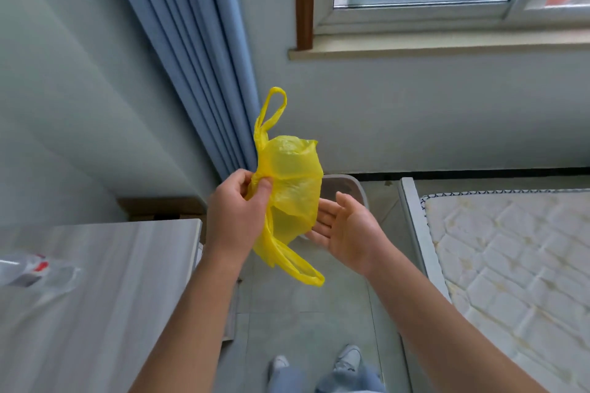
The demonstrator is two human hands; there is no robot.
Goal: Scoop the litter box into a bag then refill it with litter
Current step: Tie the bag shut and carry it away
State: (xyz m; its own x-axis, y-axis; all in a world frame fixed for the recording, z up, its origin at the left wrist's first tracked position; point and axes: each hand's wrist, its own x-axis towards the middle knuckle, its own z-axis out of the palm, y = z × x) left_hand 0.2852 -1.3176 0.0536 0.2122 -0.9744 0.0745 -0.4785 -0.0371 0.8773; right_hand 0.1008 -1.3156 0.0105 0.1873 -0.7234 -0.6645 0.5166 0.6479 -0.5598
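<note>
A thin yellow plastic bag (292, 175) with loop handles hangs crumpled in the air in front of me. My left hand (238, 210) pinches its edge between thumb and fingers. My right hand (346, 231) is held flat, palm turned toward the bag, its fingertips close to or touching the bag's lower right side. Behind the bag, on the floor by the wall, part of a light grey litter box (346, 190) shows; its inside is hidden.
A grey wood-grain table (105, 290) stands on the left with a clear plastic bottle (30, 269) lying on it. A bare mattress (517, 265) on a white frame fills the right. Blue curtain (198, 51) and window ahead. I stand on tiled floor between them.
</note>
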